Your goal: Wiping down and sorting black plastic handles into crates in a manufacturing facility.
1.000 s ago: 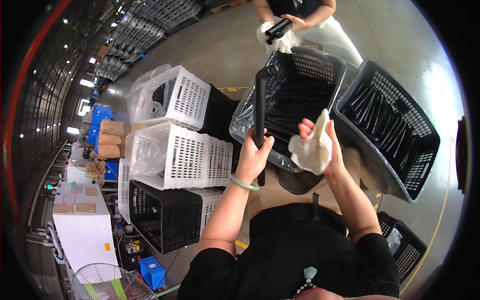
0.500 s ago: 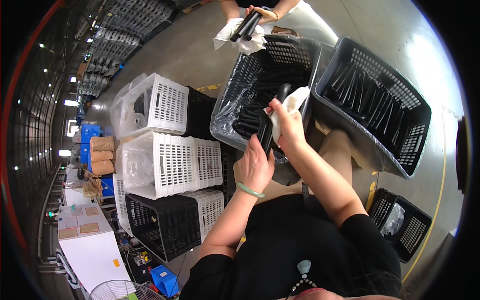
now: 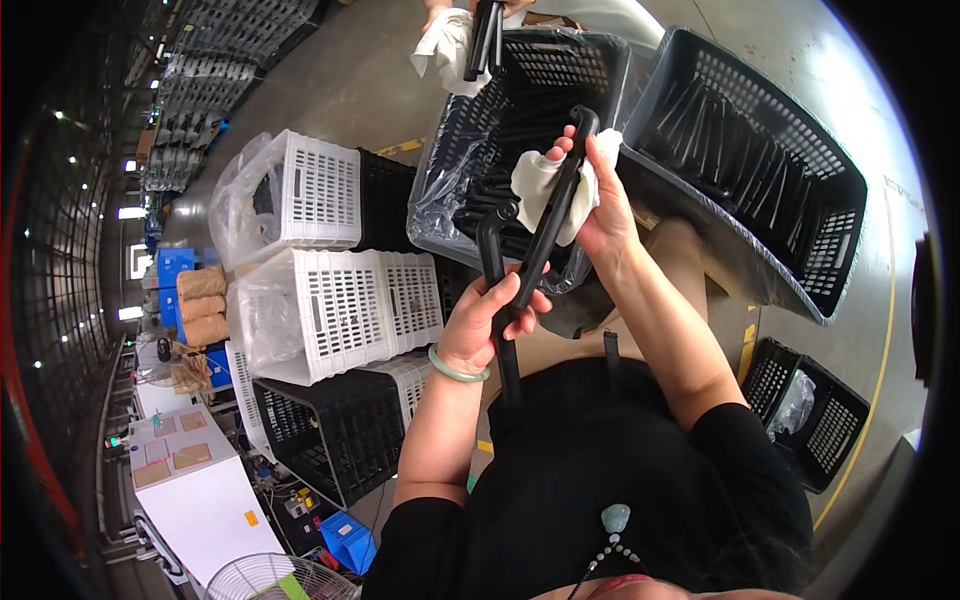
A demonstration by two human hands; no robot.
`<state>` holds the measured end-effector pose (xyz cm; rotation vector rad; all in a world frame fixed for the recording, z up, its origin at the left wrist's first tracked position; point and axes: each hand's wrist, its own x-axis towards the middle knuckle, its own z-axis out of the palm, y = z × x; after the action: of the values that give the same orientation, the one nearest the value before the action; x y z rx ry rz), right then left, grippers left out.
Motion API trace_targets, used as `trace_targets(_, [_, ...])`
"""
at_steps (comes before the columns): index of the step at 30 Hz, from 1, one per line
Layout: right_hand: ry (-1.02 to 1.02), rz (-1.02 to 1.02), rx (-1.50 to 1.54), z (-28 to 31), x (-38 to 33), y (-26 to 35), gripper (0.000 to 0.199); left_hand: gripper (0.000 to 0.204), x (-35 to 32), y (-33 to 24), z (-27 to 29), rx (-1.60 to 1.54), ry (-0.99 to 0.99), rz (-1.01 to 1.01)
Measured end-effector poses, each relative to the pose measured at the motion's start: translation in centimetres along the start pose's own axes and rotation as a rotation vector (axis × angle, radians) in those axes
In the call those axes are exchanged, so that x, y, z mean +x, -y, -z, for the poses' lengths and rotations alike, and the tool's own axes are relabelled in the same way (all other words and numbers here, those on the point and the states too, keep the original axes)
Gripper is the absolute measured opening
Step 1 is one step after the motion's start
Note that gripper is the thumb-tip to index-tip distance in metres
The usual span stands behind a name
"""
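**Fingers Closed on Two Black Bars, White Cloth Wrapped at Upper End**

Fingers (image 3: 520,305) of the left hand (image 3: 485,320) are curled tightly around two long black bars (image 3: 545,235) held together, gripping them at about mid-length. A pale green bangle (image 3: 455,368) sits on that wrist, just below the grip. One bar runs up and to the right from the fingers; the other stands nearly upright, with a bent top beside the left fingers and its lower end passing down against the dark shirt.

Fingers of the right hand (image 3: 600,205) are closed on a white cloth (image 3: 540,185), pressing it around the upper part of the slanted bar. The bar's rounded tip shows just above the right fingertips. Whether the cloth fully encircles the bar cannot be told.

Directly behind both hands stands a black perforated crate lined with clear plastic (image 3: 530,110), holding many similar black bars. To the right of the right hand, a second black crate (image 3: 800,190) holds more bars. To the left of the left fingers sit stacked white perforated crates (image 3: 340,300), some with plastic liners, over black ones.

Well above the hands, at the far side of the lined crate, another person's hands (image 3: 480,30) hold a white cloth and dark bars.
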<state>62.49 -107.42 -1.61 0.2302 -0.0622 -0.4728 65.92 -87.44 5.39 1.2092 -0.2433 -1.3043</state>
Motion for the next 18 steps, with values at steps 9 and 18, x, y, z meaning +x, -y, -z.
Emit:
trace_targets(9, [-0.271, -0.019, -0.622, -1.5, -6.0, -4.6, 0.034, 0.031, 0.5, 2.2, -2.2, 0.751, -0.397, -0.413])
trace_targets(18, [-0.457, 0.149, -0.569, -2.0, -2.5, -1.7, 0.028, 0.036, -0.8, 2.3, -2.5, 1.324, -0.44, -0.75])
